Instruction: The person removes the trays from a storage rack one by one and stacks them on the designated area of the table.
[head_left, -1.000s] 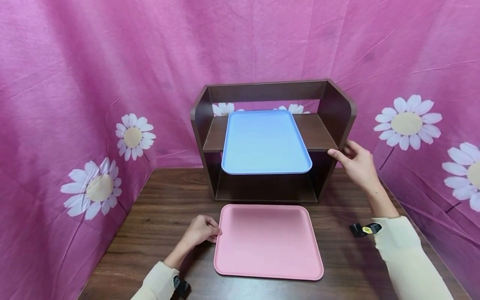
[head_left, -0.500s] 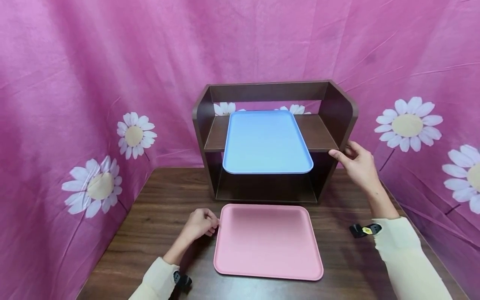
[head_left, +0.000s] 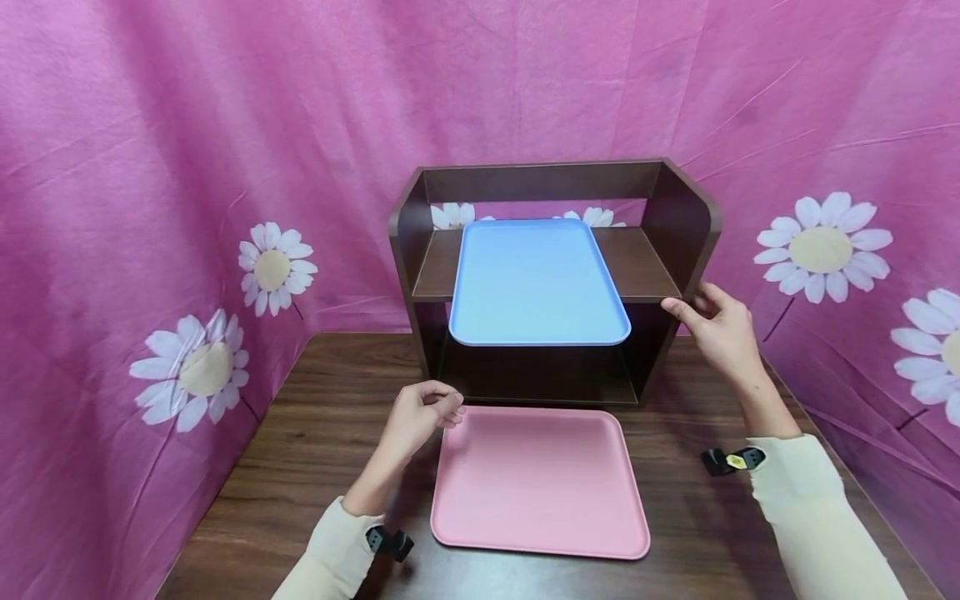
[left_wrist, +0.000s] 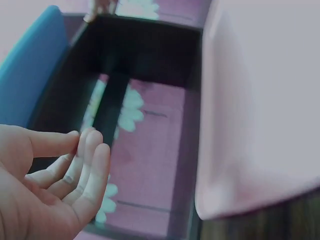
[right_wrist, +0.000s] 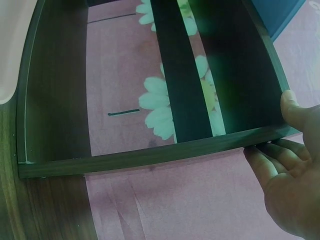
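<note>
A dark brown two-tier desktop shelf (head_left: 660, 179) stands on the table. On its upper board lies a blue tray (head_left: 540, 283) whose front part juts out past the edge. In front of the shelf, a pink tray (head_left: 540, 483) lies flat. My left hand (head_left: 423, 412) hovers over the pink tray's back left corner, fingers loosely bent; the left wrist view shows nothing between thumb and fingers. My right hand (head_left: 720, 333) grips the shelf's right side panel, with the thumb (right_wrist: 289, 102) at the front edge and the fingers around the outer face.
The wood-grain table (head_left: 337, 375) carries the shelf and the pink tray. A pink curtain (head_left: 337, 125) with large white daisies hangs behind and on both sides, close to the table's edges. Between shelf and pink tray the gap is narrow.
My left hand has left the pink tray's left rim, moving up and forward to its back corner. The right hand keeps its grip on the shelf. Both trays have stayed in place.
</note>
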